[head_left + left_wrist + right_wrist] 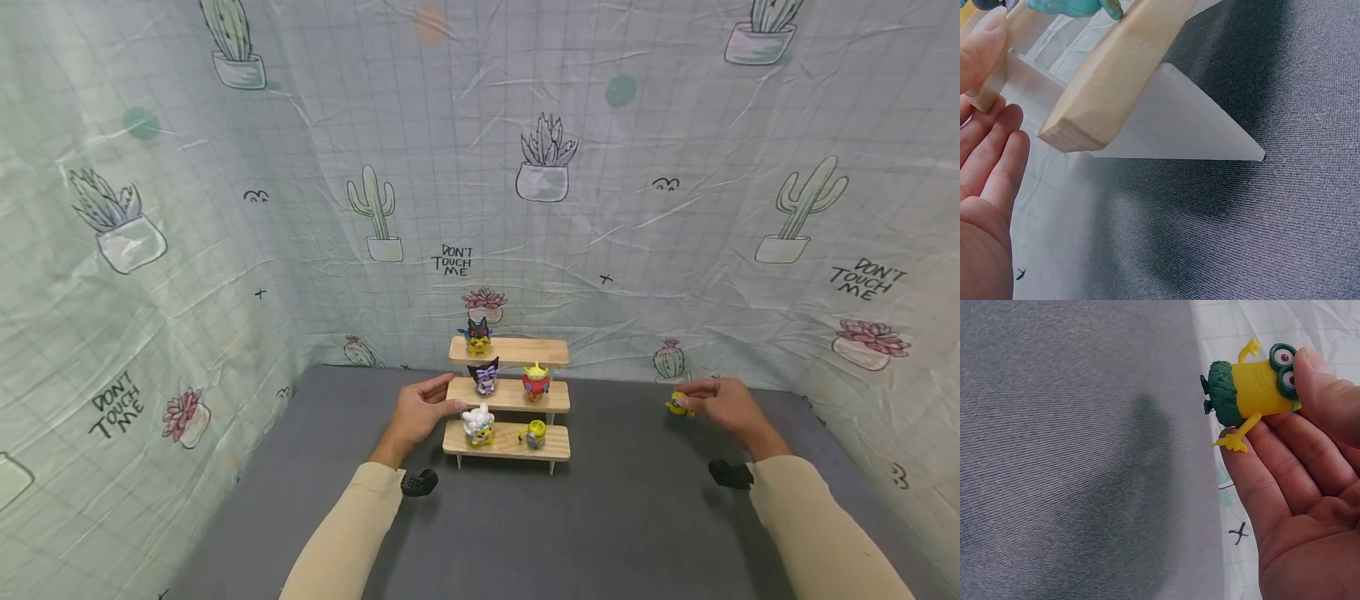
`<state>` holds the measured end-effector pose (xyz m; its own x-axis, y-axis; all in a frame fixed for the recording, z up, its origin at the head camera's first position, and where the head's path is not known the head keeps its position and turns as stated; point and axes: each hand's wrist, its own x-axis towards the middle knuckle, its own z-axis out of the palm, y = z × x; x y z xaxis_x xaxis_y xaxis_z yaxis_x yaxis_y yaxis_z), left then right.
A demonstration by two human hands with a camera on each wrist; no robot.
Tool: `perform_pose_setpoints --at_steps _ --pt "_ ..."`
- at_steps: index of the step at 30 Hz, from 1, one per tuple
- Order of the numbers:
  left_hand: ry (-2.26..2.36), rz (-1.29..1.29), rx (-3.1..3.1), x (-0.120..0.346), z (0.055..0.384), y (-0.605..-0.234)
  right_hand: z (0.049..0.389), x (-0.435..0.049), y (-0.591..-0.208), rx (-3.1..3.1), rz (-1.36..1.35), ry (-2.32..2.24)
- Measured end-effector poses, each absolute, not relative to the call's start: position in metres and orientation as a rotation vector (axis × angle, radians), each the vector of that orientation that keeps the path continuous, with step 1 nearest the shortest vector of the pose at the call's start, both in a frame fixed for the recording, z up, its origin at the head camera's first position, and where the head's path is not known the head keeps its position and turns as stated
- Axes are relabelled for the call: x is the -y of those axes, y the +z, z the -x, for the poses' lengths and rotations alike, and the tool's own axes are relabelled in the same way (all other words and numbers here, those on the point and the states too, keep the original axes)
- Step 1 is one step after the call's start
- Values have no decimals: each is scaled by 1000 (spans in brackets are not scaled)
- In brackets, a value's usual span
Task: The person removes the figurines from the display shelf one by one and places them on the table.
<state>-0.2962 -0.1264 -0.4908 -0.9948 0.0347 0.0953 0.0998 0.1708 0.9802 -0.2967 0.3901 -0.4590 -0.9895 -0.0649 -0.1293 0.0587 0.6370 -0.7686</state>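
Observation:
A three-tier wooden display shelf (525, 392) with clear side supports (1191, 125) stands on the dark grey table. My left hand (422, 412) holds the left end of its middle board, thumb on the board and fingers (1007, 156) at its end. Off to the right, my right hand (723, 408) pinches a yellow minion figure (1260, 387) between thumb and fingers. The minion has green goggles and a green skirt and lies sideways in the right wrist view, over the back edge of the table.
On the top board sits a dark-hooded yellow figure (478, 337). The middle board carries a purple-and-black figure (485, 380) and a red-and-green alien figure (536, 382). A white-hatted figure (478, 427) and another minion (535, 434) occupy the bottom board. Cactus-print cloth (480, 208) hangs behind.

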Motion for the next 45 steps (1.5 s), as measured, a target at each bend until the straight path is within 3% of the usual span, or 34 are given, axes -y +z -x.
perform_pose_setpoints --at_steps 45 --pt "-1973 126 2396 127 299 -490 295 -395 -480 -2742 -19 -1294"
